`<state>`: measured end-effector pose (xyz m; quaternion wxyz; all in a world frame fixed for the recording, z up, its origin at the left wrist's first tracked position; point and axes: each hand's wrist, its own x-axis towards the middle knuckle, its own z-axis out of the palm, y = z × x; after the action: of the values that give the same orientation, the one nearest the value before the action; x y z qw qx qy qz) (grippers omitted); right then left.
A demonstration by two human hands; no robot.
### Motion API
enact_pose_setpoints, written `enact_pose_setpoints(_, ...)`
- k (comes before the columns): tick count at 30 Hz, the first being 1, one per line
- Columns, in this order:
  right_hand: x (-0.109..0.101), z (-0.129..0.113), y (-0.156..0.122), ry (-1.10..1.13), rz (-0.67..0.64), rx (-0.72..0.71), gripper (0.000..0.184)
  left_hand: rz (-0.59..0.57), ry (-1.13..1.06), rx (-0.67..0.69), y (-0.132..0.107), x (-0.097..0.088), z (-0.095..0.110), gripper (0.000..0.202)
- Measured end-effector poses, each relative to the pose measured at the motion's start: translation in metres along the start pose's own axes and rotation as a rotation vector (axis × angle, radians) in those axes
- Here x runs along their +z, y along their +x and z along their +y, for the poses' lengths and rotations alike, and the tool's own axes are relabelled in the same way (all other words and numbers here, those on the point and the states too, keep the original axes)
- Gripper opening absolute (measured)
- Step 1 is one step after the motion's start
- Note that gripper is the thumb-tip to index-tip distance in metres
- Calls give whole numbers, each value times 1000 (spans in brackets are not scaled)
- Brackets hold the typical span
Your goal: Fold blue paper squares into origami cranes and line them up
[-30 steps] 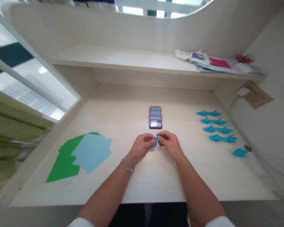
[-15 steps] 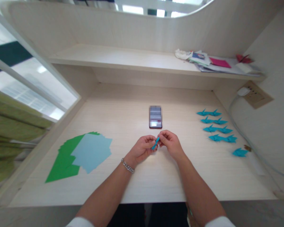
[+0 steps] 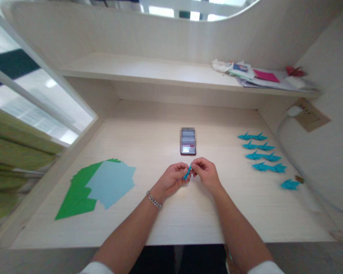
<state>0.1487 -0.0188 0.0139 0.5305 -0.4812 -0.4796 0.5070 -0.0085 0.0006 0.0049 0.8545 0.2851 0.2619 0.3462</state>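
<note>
Between my two hands, above the middle of the desk, is a narrow piece of folded blue paper [image 3: 187, 173], tilted up toward the right. My left hand [image 3: 173, 178] pinches its lower part between thumb and fingers. At its upper end, my right hand [image 3: 206, 172] is closed with thumb and forefinger on the same paper. Fingers hide part of the fold. Just beyond my hands a phone [image 3: 188, 141] lies flat, its screen blurred. On the right side of the desk, several folded blue paper cranes [image 3: 263, 155] sit in rows, with a single crane [image 3: 290, 184] nearest me.
Green paper sheets [image 3: 77, 198] lie fanned at the left, partly under light blue sheets [image 3: 112, 182]. A shelf [image 3: 148, 70] at the back bears papers and a pink card [image 3: 265, 75]. A cable [image 3: 286, 152] runs from the wall socket [image 3: 313, 114] down the right side.
My fingers have shifted very slightly on the folded blue paper, which now looks a little more upright. Everything else on the desk stays where it was.
</note>
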Motion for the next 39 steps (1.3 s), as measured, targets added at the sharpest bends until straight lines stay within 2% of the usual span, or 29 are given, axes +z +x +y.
enact_pose_setpoints(5, 0, 3, -1, -47, -20, -30, 19, 12, 26, -11, 0, 1, 2, 21)
enact_pose_setpoints(10, 0, -3, -5, -214, -19, -82, 14, 30, 132, 17, -1, 4, 4, 21)
enact_pose_setpoints(13, 2, -3, -4, -186, -18, -62, 16, 58, 177, 61, -1, 6, 5, 22)
enact_pose_setpoints(17, 2, 3, 1, -84, 28, 2, 22, 124, 241, 148, 4, 4, 3, 22)
enact_pose_setpoints(21, 4, 7, 3, -95, 105, 35, 28, 261, 514, 331, 8, 1, 0, 21)
enact_pose_setpoints(24, 6, 6, 1, -174, 114, 16, 27, 301, 678, 443, 8, 0, 0, 19)
enact_pose_setpoints(33, 7, 8, 2, -149, 91, 24, 23, 316, 783, 568, 8, 0, -1, 14)
enact_pose_setpoints(39, 14, 8, -3, -228, 217, -11, 24, 411, 909, 603, 5, 2, -2, 15)
